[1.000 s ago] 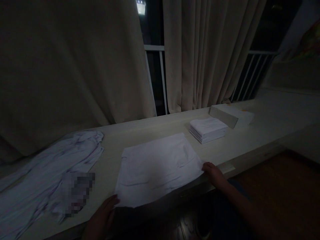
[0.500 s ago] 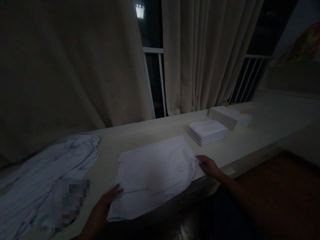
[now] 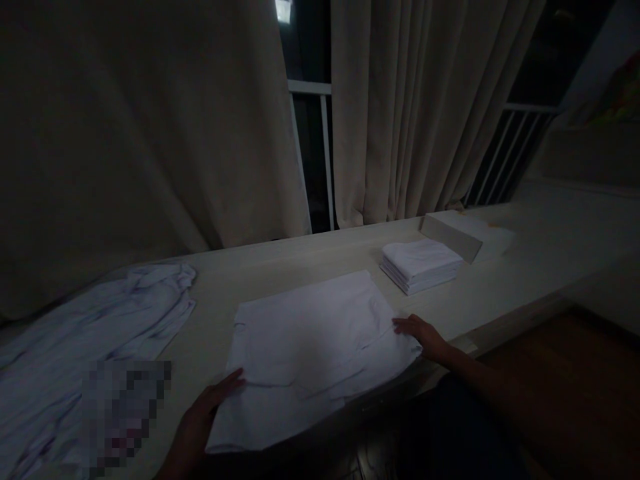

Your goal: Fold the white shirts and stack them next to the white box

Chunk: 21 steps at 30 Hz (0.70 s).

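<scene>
A folded white garment lies spread over the front edge of the pale counter, its near part hanging slightly past the edge. On its left border rest the stretched fingers of my left hand; the thumb is hidden. My right hand lies over its right border with fingers extended flat on the cloth, and a small corner of fabric sticks out below the palm. Creases run across the garment's near half. Farther right, a neat stack of folded white garments sits on the counter.
Loose, unfolded white garments cover the counter's left end, partly blurred by pixelation. A white box stands behind the stack. Beige curtains and a railing are behind the counter. The room is dim.
The garment's right border has spread out farther to the right and lies flatter, under my right hand. My right fingers have gone from pinching its edge to lying over it. My left hand remains at the left border.
</scene>
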{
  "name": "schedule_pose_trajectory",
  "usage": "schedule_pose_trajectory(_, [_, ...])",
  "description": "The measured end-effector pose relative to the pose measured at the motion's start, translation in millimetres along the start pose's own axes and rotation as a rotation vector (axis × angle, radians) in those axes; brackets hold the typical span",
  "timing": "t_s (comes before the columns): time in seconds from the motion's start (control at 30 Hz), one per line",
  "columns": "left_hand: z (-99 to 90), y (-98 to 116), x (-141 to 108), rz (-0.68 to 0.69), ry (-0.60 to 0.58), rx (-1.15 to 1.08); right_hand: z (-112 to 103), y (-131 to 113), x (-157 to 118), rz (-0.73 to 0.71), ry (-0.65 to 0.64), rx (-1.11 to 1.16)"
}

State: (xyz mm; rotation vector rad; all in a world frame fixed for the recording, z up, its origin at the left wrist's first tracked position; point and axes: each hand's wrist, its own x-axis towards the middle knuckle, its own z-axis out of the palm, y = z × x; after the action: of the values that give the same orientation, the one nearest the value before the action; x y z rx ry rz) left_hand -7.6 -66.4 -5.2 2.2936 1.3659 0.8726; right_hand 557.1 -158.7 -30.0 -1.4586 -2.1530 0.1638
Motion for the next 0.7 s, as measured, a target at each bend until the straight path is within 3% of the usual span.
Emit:
schedule_pose_trajectory(0.2, [-7.9,-12.9,3.8,-0.076,-0.108,-0.167,6.2,9.6,9.9,-0.001,-0.053,0.006])
schedule_pose_trajectory(0.47, [8.3,-37.2,4.4,-0.205,-0.096,-0.155,9.5,9.5,21.9,0.073,-0.034,0.132])
schedule_pose_trajectory(0.6, [4.0,-42.5,1.4,-0.182,-0.076,-0.075,1.8,-4.0,23.2,0.174,-0.025,0.089])
schedule_pose_trajectory(0.7, [-3.4,-35.0,-7.5,-0.114,-0.069,-0.008,-3.8,-12.5,18.1,0.138,-0.016,0.026])
